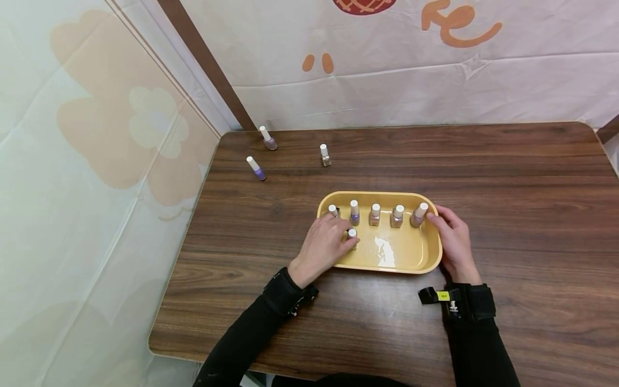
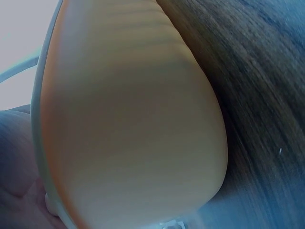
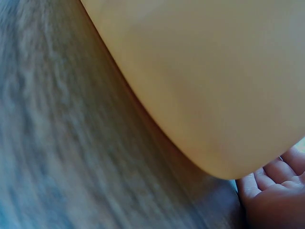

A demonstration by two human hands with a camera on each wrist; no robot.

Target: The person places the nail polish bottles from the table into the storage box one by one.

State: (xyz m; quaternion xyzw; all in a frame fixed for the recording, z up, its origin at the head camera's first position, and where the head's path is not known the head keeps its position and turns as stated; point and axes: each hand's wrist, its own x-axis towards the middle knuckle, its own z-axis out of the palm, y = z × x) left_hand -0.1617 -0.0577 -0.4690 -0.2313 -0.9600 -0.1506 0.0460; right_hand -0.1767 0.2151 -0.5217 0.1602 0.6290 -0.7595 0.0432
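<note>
A yellow tray (image 1: 401, 252) sits on the table with several white-capped nail polish bottles standing in a row along its far side, among them a purple bottle (image 1: 355, 219) and a mauve bottle (image 1: 417, 219) at the right end. My left hand (image 1: 325, 242) reaches over the tray's left end and pinches a nail polish bottle (image 1: 352, 234) in front of the row, its lower part mostly hidden by the fingers. At the right end, my right hand (image 1: 454, 242) holds the tray's rim, thumb at the edge and fingers outside. Both wrist views mostly show the tray's outer wall (image 2: 133, 114).
Three more bottles are outside the tray toward the back left: a greyish-mauve one (image 1: 270, 142), a violet one (image 1: 258, 172) and a clear-looking one (image 1: 325, 157). The wooden table (image 1: 532, 215) meets a printed curtain (image 1: 411, 97) at the back and another at the left.
</note>
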